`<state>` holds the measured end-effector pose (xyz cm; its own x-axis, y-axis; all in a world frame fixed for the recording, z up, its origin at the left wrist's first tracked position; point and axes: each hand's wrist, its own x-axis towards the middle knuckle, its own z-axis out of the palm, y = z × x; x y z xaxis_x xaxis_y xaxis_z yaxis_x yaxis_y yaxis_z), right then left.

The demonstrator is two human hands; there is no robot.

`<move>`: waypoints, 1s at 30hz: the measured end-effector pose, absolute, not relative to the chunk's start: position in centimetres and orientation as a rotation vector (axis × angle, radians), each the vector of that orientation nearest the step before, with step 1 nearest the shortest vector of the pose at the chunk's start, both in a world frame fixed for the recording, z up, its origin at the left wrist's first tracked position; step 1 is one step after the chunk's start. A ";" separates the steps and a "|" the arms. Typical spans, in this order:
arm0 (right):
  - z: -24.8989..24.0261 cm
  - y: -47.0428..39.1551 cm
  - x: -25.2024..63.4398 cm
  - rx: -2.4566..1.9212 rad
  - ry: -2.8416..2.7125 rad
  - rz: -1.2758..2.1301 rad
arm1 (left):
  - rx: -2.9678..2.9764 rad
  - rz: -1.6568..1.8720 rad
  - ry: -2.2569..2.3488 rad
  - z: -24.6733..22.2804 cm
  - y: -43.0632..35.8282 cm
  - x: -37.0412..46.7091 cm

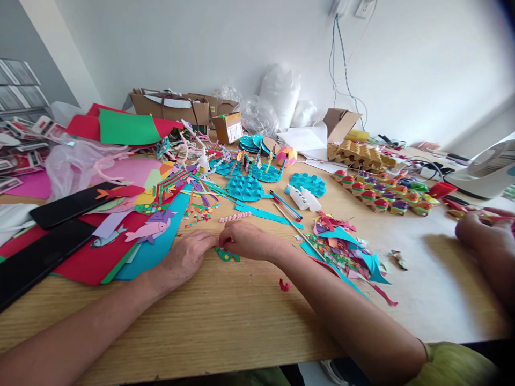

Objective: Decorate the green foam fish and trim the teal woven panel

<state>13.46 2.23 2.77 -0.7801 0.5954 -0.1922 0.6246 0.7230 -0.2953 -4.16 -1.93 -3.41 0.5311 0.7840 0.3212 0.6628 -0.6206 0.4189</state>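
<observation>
A small green paper fish (225, 257) with coloured dots lies on the table, partly covered by my hands. My left hand (187, 257) rests at its left edge, fingers together and fingertips pressed on the paper. Over the fish's upper right side, my right hand (245, 239) is curled with thumb and finger pinched; anything between them is hidden. A pink twisted pipe cleaner (235, 216) lies just beyond my hands. To the left, a pink paper fish (148, 229), a purple one and a red paper fish (120, 191) lie on coloured sheets.
White glue bottles (309, 198) and pens (285, 206) lie beyond my right hand. Paper scraps (341, 241) are heaped to the right, near a painted egg carton (380, 193). Blue egg-carton pieces (244, 187) stand further back. Another person's hand (486, 230) is at the right edge.
</observation>
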 end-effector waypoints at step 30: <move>2.4 2.5 13.2 1.000 2.813 -0.553 | 2.546 0.686 1.246 -2.1 -2.3 -3.8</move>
